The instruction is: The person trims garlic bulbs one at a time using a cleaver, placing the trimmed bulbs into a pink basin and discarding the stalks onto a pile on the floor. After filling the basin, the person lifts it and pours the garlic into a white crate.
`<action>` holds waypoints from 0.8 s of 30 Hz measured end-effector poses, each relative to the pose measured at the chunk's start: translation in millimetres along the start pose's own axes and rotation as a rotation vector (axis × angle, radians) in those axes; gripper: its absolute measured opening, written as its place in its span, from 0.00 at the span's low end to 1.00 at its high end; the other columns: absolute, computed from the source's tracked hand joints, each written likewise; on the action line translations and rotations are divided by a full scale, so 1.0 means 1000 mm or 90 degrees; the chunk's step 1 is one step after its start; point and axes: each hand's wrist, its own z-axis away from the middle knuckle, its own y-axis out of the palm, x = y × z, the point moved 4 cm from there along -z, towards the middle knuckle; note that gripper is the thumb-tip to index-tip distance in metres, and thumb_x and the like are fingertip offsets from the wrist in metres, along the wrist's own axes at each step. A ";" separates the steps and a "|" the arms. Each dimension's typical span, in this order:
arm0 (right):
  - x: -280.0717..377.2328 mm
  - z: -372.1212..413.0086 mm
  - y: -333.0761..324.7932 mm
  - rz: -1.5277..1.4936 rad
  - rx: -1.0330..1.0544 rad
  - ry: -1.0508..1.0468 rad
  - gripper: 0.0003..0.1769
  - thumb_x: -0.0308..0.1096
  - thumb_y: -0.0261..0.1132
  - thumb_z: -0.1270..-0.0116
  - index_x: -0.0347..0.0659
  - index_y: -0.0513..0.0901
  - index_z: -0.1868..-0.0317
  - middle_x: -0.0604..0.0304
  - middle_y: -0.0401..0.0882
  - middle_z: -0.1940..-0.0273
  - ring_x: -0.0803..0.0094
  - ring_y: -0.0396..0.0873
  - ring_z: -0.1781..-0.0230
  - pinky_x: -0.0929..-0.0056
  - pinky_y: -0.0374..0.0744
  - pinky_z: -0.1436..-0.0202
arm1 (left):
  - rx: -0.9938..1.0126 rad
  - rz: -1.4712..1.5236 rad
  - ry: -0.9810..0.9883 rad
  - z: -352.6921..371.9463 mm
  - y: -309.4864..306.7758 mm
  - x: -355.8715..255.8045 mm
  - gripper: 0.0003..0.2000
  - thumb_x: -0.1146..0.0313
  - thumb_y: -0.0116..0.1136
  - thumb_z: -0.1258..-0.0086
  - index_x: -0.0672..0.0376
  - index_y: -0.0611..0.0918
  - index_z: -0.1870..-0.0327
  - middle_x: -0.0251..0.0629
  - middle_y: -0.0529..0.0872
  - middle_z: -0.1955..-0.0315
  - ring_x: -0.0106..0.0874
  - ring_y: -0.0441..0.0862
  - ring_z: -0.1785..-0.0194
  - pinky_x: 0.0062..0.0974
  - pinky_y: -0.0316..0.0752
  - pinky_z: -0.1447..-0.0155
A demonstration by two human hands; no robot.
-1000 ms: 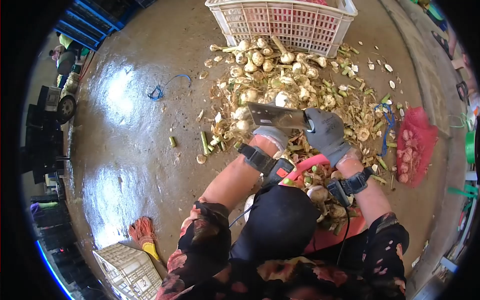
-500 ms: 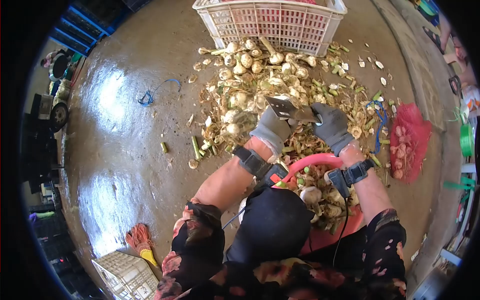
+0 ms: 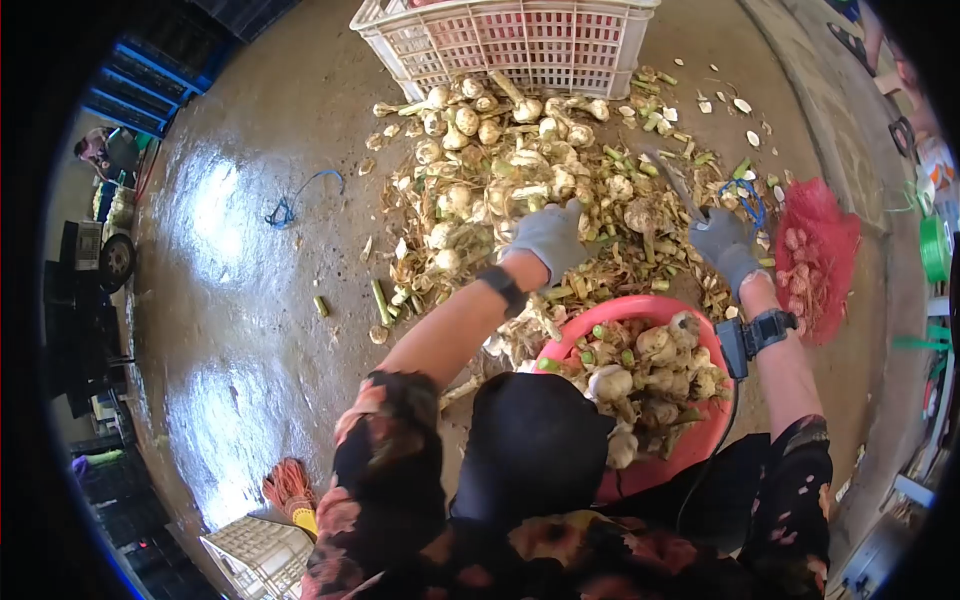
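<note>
My left hand [image 3: 550, 242], in a grey glove, is low over a heap of garlic bulbs [image 3: 455, 200] with stems. Its fingers curl down into the heap, and what they hold, if anything, is hidden. My right hand [image 3: 722, 245], also gloved, is closed around the handle of a knife [image 3: 678, 185]. The blade points up and to the left over cut stems and peelings, apart from the left hand. Close in front of me, a pink basin [image 3: 708, 440] contains trimmed garlic bulbs [image 3: 655, 375].
A white plastic crate [image 3: 510, 45] stands behind the heap. To the right lie a red mesh bag [image 3: 818, 260] with garlic and blue twine [image 3: 745, 200]. More blue twine [image 3: 283, 212] is on the wet floor. A broom [image 3: 290, 490] lies lower left. At the right edge, part of another person shows.
My hands have moved apart. The right hand carried the knife to the right; the left went slightly down to the heap. The basin shows more fully now, and the view has shifted a little.
</note>
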 end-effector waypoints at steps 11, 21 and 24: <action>0.062 0.033 0.004 -0.125 0.010 -0.217 0.13 0.42 0.56 0.44 0.46 0.80 0.63 0.49 0.80 0.69 0.53 0.79 0.66 0.59 0.76 0.61 | 0.137 1.242 -0.061 0.056 0.019 0.040 0.21 0.61 0.47 0.31 0.60 0.64 0.41 0.39 0.77 0.52 0.33 0.79 0.53 0.39 0.76 0.49; 0.064 0.025 0.023 -0.009 0.166 -0.263 0.13 0.41 0.56 0.44 0.45 0.80 0.62 0.49 0.80 0.69 0.54 0.79 0.68 0.62 0.77 0.61 | 0.021 0.784 0.123 0.073 -0.015 0.017 0.11 0.69 0.53 0.36 0.67 0.80 0.58 0.39 0.83 0.63 0.25 0.78 0.57 0.20 0.70 0.50; 0.022 0.013 0.023 -0.050 0.083 -0.097 0.14 0.41 0.56 0.44 0.43 0.81 0.63 0.49 0.80 0.69 0.53 0.79 0.68 0.62 0.77 0.61 | -0.035 0.788 -0.009 0.069 -0.017 0.043 0.15 0.63 0.54 0.35 0.69 0.79 0.56 0.39 0.84 0.63 0.24 0.77 0.59 0.18 0.69 0.50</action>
